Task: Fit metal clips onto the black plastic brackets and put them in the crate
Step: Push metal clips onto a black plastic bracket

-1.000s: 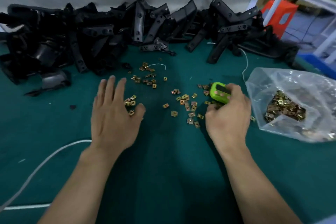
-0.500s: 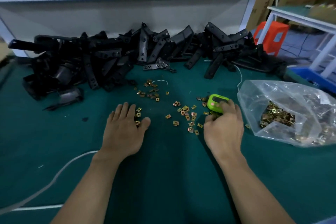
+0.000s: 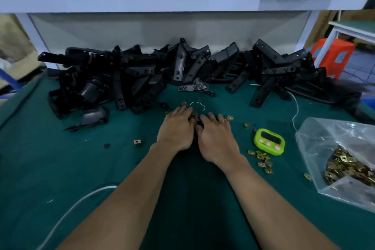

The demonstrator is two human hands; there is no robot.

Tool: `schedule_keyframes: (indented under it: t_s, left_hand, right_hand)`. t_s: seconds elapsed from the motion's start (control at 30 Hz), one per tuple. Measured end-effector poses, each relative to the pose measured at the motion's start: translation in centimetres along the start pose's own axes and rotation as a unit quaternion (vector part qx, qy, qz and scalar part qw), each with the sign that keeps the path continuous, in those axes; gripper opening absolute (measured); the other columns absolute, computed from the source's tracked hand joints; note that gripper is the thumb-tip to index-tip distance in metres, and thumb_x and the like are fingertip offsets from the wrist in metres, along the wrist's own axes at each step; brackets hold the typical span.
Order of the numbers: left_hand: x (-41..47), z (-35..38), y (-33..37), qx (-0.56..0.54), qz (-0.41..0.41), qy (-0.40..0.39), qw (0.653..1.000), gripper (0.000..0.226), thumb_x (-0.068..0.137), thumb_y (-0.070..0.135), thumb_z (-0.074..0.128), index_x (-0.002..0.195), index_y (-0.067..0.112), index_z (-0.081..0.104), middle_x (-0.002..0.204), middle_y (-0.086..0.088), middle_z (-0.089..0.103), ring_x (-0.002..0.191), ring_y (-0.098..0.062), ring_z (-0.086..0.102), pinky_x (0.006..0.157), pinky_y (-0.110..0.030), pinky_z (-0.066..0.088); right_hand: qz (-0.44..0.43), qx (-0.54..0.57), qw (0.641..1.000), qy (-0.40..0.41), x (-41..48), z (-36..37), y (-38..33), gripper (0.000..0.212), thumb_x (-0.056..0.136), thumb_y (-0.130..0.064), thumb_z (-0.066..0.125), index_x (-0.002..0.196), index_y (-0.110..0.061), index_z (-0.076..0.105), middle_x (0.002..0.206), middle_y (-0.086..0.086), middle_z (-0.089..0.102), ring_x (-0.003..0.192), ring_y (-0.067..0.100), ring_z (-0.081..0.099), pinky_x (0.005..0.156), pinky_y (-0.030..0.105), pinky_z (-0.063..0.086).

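Your left hand (image 3: pixel 176 132) and right hand (image 3: pixel 217 140) lie flat, fingers straight, over loose clips (image 3: pixel 230 117); rake them together gently.

Green felt bench (image 3: pixel 60 168), white shelf (image 3: pixel 142 0) above, orange stool (image 3: pixel 334 57) at rt, dim light

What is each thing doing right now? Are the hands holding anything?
metal clips: scattered loose, not fitted
left hand: flat, fingers resting on clips
right hand: flat, fingers resting on clips too
green timer: lying face up, untouched
plastic bag: lying slumped, clips inside
black brackets: heaped together, untouched
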State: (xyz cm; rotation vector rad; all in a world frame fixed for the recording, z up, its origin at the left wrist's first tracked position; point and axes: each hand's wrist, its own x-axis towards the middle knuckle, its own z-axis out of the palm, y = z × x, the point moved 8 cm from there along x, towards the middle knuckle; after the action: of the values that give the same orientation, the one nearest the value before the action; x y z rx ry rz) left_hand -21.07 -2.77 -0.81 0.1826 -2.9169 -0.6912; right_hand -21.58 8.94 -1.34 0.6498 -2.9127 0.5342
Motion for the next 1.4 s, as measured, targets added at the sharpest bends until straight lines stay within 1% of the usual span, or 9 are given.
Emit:
schedule_keyframes:
  t_s: [0.1, 0.17, 0.33, 0.47, 0.7, 0.93, 1.07, 1.2, 1.4]
  left_hand:
    - [0.1, -1.7, -0.3, -0.169, -0.028, 0.06, 0.983, 0.034, 0.098, 0.015, 0.051, 0.117, 0.032, 0.074, 0.123, 0.007, 0.072, 0.118, -0.018, 0.063, 0.102, -0.029, 0.048]
    - [-0.3, -3.4, -0.3, -0.178, -0.019, 0.126, 0.976, 0.036, 0.096, 0.006, 0.053, 0.115, 0.024, 0.076, 0.128, 0.003, 0.07, 0.13, -0.017, 0.056, 0.113, -0.031, 0.042]
    - [2.0, -12.0, -4.2, -0.036, -0.067, 0.318, 0.945, 0.05, 0.094, 0.018, 0.063, 0.143, 0.01, 0.055, 0.157, -0.01, 0.044, 0.153, -0.028, 0.024, 0.124, -0.047, 0.026]
    - [5.1, -19.1, -12.8, -0.008, -0.216, 0.36, 0.907, 0.076, 0.095, 0.042, 0.057, 0.157, 0.007, 0.028, 0.168, -0.02, 0.016, 0.155, -0.036, 0.009, 0.125, -0.046, 0.011]
    - [8.0, -24.3, -29.6, -0.075, -0.408, 0.286, 0.864, 0.1, 0.085, 0.075, 0.031, 0.153, 0.002, 0.033, 0.158, -0.027, 0.033, 0.144, -0.048, 0.032, 0.117, -0.056, 0.029]
    - [11.1, -20.1, -26.5, -0.213, -0.343, 0.171, 0.899, 0.094, 0.057, 0.081, 0.06, 0.131, 0.022, 0.065, 0.135, -0.012, 0.064, 0.117, -0.036, 0.062, 0.107, -0.049, 0.048]
    - [12.1, -18.2, -22.2, -0.246, -0.298, 0.15, 0.91, 0.095, 0.064, 0.072, 0.062, 0.148, 0.029, 0.049, 0.145, -0.006, 0.059, 0.129, -0.033, 0.057, 0.109, -0.041, 0.044]
    - [12.4, -17.0, -19.2, -0.172, -0.292, 0.163, 0.927, 0.08, 0.084, 0.067, 0.054, 0.151, 0.024, 0.043, 0.142, -0.009, 0.058, 0.126, -0.035, 0.056, 0.084, -0.037, 0.037]
    - [8.4, -18.9, -15.7, -0.12, -0.229, 0.245, 0.934, 0.067, 0.096, 0.055, 0.048, 0.149, 0.014, 0.045, 0.153, -0.014, 0.046, 0.137, -0.037, 0.045, 0.109, -0.052, 0.04]
  right_hand:
    - [0.015, 0.145, 0.989, 0.032, 1.6, -0.9, 0.6, 0.025, 0.1, -0.029, 0.046, 0.118, -0.021, 0.062, 0.118, 0.0, 0.062, 0.113, 0.025, 0.056, 0.098, 0.038, 0.042]
    - [0.042, 0.211, 0.974, 0.067, 2.1, -1.6, 1.3, 0.03, 0.097, -0.033, 0.052, 0.124, -0.025, 0.063, 0.122, -0.007, 0.06, 0.111, 0.018, 0.058, 0.09, 0.03, 0.043]
    - [0.056, 0.142, 0.984, 0.096, 6.1, -2.9, 1.7, 0.061, 0.1, -0.05, 0.047, 0.153, -0.02, 0.039, 0.163, 0.001, 0.03, 0.153, 0.02, 0.012, 0.125, 0.042, 0.017]
    - [0.187, 0.082, 0.968, 0.149, 14.3, -8.2, 7.1, 0.069, 0.097, -0.053, 0.045, 0.149, -0.008, 0.038, 0.153, 0.021, 0.037, 0.142, 0.04, 0.029, 0.118, 0.049, 0.027]
    - [0.416, 0.044, 0.893, 0.164, 21.3, -15.0, 23.1, 0.079, 0.09, -0.064, 0.036, 0.144, -0.007, 0.039, 0.148, 0.028, 0.041, 0.139, 0.046, 0.037, 0.115, 0.052, 0.027]
    - [0.34, 0.006, 0.932, 0.128, 23.0, -11.8, 19.2, 0.076, 0.089, -0.066, 0.05, 0.141, -0.011, 0.04, 0.138, 0.028, 0.05, 0.129, 0.047, 0.046, 0.108, 0.052, 0.035]
    - [0.301, 0.033, 0.944, 0.131, 22.2, -10.1, 15.8, 0.062, 0.086, -0.054, 0.06, 0.133, -0.016, 0.044, 0.128, 0.022, 0.058, 0.121, 0.045, 0.051, 0.101, 0.05, 0.045]
    - [0.26, 0.043, 0.947, 0.182, 20.8, -9.2, 12.7, 0.032, 0.093, -0.035, 0.058, 0.112, -0.014, 0.045, 0.113, 0.021, 0.062, 0.115, 0.044, 0.05, 0.092, 0.047, 0.044]
    - [0.136, 0.126, 0.953, 0.241, 17.1, -11.4, 6.6, 0.013, 0.091, -0.012, 0.06, 0.101, -0.014, 0.053, 0.088, 0.018, 0.066, 0.081, 0.038, 0.062, 0.075, 0.041, 0.053]
